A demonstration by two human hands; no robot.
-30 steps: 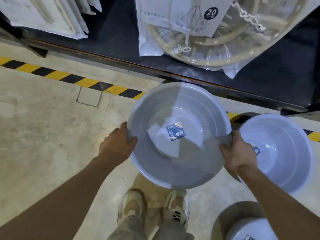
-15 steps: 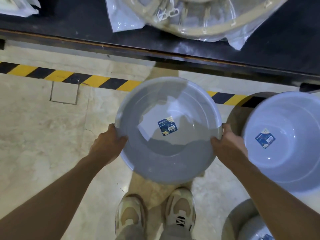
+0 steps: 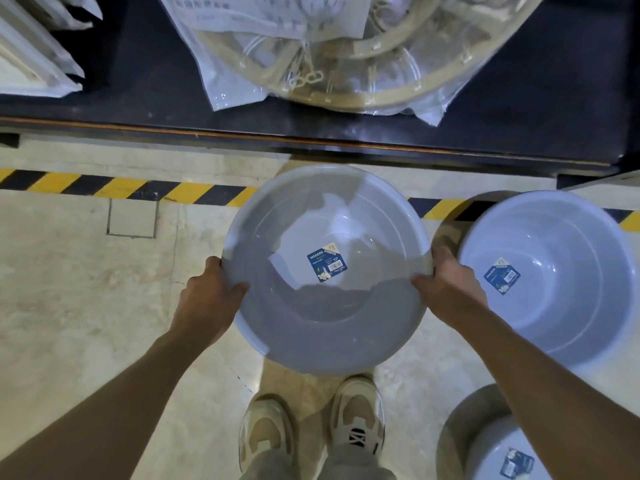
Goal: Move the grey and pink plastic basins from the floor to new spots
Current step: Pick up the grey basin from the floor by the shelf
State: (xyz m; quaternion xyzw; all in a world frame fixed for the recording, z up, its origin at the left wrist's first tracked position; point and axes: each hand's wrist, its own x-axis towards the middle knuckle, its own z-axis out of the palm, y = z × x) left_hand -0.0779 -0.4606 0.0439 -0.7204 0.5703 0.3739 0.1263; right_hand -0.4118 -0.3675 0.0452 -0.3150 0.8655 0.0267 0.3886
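Observation:
A round grey plastic basin with a blue label inside hangs level above the floor in front of my feet. My left hand grips its left rim, thumb over the edge. My right hand grips the right rim the same way. A second grey basin with a blue label stands on the floor to the right. A third grey basin shows partly at the bottom right corner. No pink basin is in view.
A black low platform runs across the top, carrying a beige hoop rack in a clear plastic bag and white packs. Yellow-black hazard tape marks the beige stone floor before it. My shoes stand below the held basin.
The held basin stays in both hands. The view has shifted, so the platform fills more of the top and the right basin sits nearer the held one.

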